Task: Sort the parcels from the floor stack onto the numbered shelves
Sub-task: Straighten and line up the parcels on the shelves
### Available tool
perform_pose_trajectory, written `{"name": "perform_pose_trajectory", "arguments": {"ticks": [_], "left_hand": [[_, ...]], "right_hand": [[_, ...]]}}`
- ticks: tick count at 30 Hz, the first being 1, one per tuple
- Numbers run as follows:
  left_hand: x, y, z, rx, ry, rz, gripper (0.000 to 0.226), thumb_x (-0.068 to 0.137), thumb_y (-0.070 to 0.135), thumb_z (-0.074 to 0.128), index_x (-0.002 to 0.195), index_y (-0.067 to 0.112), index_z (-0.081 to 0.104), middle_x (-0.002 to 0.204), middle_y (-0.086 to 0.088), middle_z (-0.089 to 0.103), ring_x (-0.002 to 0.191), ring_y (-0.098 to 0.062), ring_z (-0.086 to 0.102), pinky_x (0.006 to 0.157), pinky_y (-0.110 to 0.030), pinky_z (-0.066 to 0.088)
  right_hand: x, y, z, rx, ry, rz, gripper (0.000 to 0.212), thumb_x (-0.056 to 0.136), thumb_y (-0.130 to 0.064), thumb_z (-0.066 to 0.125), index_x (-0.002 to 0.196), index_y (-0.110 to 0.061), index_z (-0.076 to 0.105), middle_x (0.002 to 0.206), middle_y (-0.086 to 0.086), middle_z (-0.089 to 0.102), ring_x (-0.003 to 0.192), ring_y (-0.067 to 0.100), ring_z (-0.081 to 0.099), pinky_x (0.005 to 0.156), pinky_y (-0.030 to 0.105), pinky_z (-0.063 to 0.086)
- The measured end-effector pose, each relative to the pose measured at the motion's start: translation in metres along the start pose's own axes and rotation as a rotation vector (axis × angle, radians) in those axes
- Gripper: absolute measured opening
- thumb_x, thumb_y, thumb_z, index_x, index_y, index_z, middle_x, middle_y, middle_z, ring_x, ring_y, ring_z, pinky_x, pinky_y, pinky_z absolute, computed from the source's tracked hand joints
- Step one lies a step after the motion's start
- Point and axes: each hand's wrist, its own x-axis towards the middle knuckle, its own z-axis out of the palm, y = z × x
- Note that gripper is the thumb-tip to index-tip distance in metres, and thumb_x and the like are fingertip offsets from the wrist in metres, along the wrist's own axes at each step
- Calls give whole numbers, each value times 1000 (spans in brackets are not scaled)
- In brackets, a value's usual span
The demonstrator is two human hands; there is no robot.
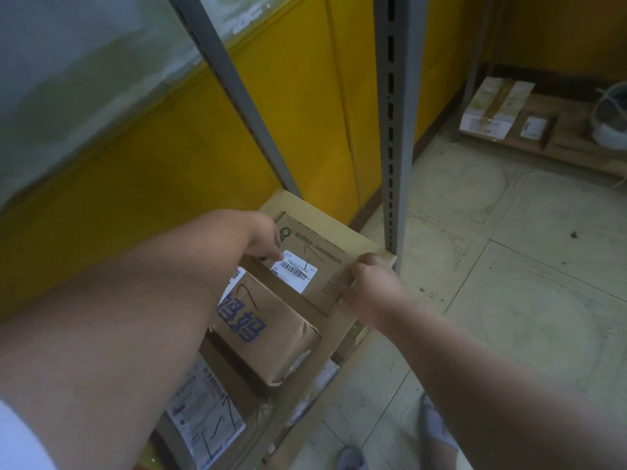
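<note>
— Where's the parcel right now?

— I have the flat box point(315, 262) between both hands, over the low shelf point(271, 206) by the yellow wall point(169, 184). It lies tilted, label point(294, 271) up, with a pen stroke that looks like a 7 beside it.

— How are your hands set?

— My left hand point(263, 240) holds the box's near-left edge, fingers curled down over the top by the label. My right hand point(373, 286) grips the right-hand corner, knuckles up, fingers wrapped under the edge where I can't see them.

— What's under it?

— I can't tell whether the box touches the shelf or hangs just above. Just beside it, nearer me, sits a brown parcel point(268, 334) with blue print and another 7 in pen. Nearer still lies a parcel with a big white label point(203, 415), partly behind my left arm.

— Anything else around?

— Two grey posts point(393, 130) rise just past the box. Across the tiled floor point(509, 266), well apart, another low shelf point(573, 130) carries a taped box point(492, 106), a small parcel point(536, 127) and a white roll point(610, 113).
</note>
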Motion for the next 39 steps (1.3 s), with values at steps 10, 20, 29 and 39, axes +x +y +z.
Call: {"name": "perform_pose_trajectory", "arguments": {"ticks": [10,20,29,39], "left_hand": [[3,0,0,-58,25,-11,48,98,41,59,141,21,57,146,-4,55,132,-26,51,109,-39,43],[-21,6,-1,-154,98,15,54,97,41,60,147,22,49,145,-6,54,128,-25,54,103,-38,45],[-109,10,9,-389,370,51,46,97,39,60,140,23,56,143,-4,52,119,-24,55,89,-34,49],[-210,55,51,-666,607,-129,38,93,42,62,129,31,61,131,1,56,114,-22,56,91,-34,46]], "right_hand": [[4,-2,5,7,-1,-1,34,91,-29,56,121,-14,64,122,5,45,98,23,51,91,36,53],[-45,-13,-37,-35,80,-88,42,95,-34,55,133,-15,51,130,7,45,114,26,50,97,38,50],[-132,-33,-91,34,192,-192,46,95,-38,57,137,-22,49,134,-1,46,116,19,51,92,34,52],[-161,-53,-168,52,219,-544,46,94,-36,59,135,-16,53,134,2,52,119,23,50,93,35,48]]}}
